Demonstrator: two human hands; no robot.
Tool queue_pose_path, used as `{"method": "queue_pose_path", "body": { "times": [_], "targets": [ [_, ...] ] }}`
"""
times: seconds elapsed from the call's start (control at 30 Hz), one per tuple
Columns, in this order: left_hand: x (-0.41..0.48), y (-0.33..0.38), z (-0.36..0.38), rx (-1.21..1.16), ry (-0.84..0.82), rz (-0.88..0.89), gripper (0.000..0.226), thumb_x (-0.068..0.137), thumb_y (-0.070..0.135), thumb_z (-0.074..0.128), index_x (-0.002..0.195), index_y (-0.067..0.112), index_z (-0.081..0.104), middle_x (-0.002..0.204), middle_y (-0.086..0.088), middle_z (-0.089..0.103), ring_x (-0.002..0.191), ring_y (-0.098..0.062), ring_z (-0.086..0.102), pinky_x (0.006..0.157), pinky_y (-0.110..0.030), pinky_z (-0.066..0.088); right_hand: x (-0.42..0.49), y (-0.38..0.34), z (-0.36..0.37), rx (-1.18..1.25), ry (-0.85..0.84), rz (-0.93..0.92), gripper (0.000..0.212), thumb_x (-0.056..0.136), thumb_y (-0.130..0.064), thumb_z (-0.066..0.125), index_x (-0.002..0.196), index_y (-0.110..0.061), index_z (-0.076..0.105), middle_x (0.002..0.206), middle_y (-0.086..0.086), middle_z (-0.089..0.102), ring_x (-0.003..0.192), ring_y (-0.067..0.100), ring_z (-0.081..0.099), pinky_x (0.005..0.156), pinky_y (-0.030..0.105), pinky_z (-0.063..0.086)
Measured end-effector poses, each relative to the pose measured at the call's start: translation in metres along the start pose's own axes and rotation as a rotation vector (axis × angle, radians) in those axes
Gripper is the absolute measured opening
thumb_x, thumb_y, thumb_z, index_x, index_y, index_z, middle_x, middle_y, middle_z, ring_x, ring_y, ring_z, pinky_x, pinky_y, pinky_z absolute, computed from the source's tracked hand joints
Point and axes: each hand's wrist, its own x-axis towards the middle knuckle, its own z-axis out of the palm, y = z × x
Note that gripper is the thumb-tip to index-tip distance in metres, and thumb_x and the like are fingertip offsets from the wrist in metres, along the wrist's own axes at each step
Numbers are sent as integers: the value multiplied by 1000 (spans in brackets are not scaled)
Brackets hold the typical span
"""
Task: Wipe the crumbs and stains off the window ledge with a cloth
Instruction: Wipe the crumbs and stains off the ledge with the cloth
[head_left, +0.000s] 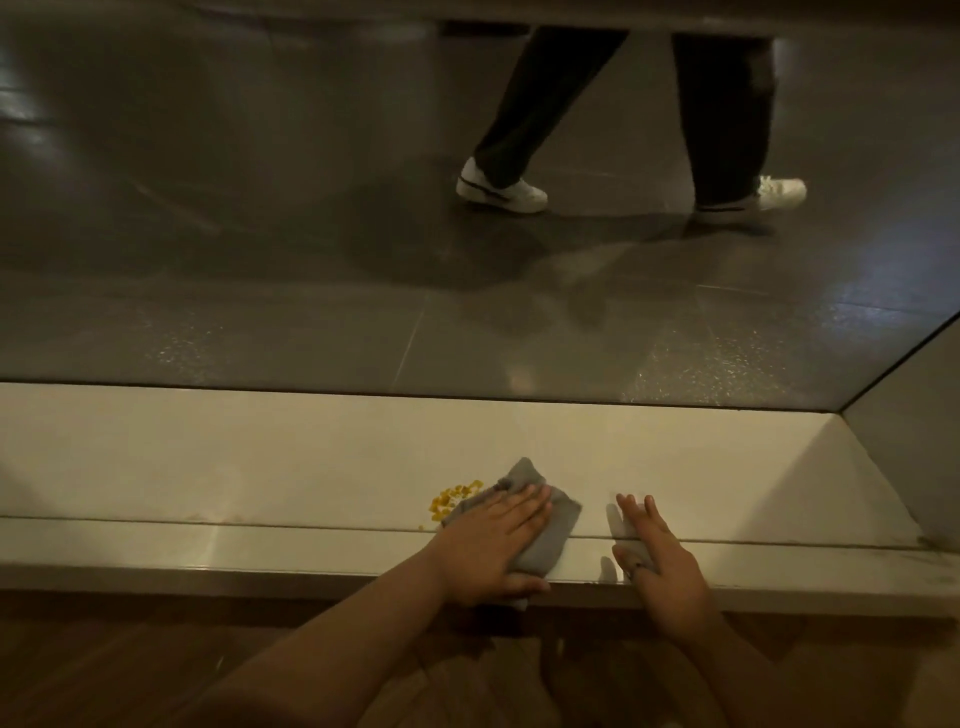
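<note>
Head view: grey cloth (558, 519) lies at 6 o'clock in frame, on the near part of the pale window ledge (208, 467), one corner hanging over the front edge. Left hand (493, 545) lies flat on it, fingers straight and together, palm pressing down, likely to load the cloth for a wiping stroke. Yellow crumbs (452, 501) sit in a heap touching the cloth at its 10 o'clock, so the stroke probably heads that way. Right hand (657, 561) is at 3 o'clock of the cloth, just beside it, flat on bare ledge with fingers slightly spread, holding nothing; looks like a brace. Ring (638, 569) on it. Faint smudges (218, 517) at 9 o'clock, hard to make out. Window glass (260, 260) stands at 12 o'clock; behind it a passer-by's legs (717, 104) in white sneakers. Side wall (909, 441) closes the ledge at 3 o'clock. Nothing blocks the crumbs.
</note>
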Motion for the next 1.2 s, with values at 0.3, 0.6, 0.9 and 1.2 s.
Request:
{"method": "queue_pose_path", "body": {
  "times": [0.3, 0.6, 0.9, 1.2],
  "targets": [
    [4, 4, -14, -372, 245, -90, 55, 94, 14, 46, 146, 9, 28, 156, -6, 23, 146, -15, 18, 120, -24, 3, 0, 0, 0, 6, -1, -57, 64, 89, 3, 51, 138, -30, 28, 154, 3, 26, 145, 11, 8, 110, 20, 12],
    [-40, -2, -86, -1173, 760, -594, 25, 98, 32, 40, 97, 23, 63, 64, -5, 50, 53, -15, 46, 40, -19, 40, 3, 6, 3, -118, -32, -76, 55, 92, -8, 53, 143, -19, 36, 156, 2, 21, 146, 12, 4, 111, 22, 9],
    [-97, -53, -44, -734, 653, -873, 38, 100, 28, 33, 127, 8, 51, 113, -9, 56, 107, -28, 55, 87, -34, 42, 4, 7, 5, -156, -42, -79, 52, 93, -18, 51, 142, -17, 37, 156, 5, 21, 147, 17, 6, 111, 21, 8],
    [-69, -46, -5, -389, 469, -780, 52, 100, 38, 23, 143, 10, 36, 152, -7, 35, 143, -22, 27, 119, -38, 16, 4, 6, 6, -96, -27, -71, 52, 92, -7, 52, 141, -19, 39, 155, 6, 23, 147, 15, 7, 112, 23, 11]
  ]
}}
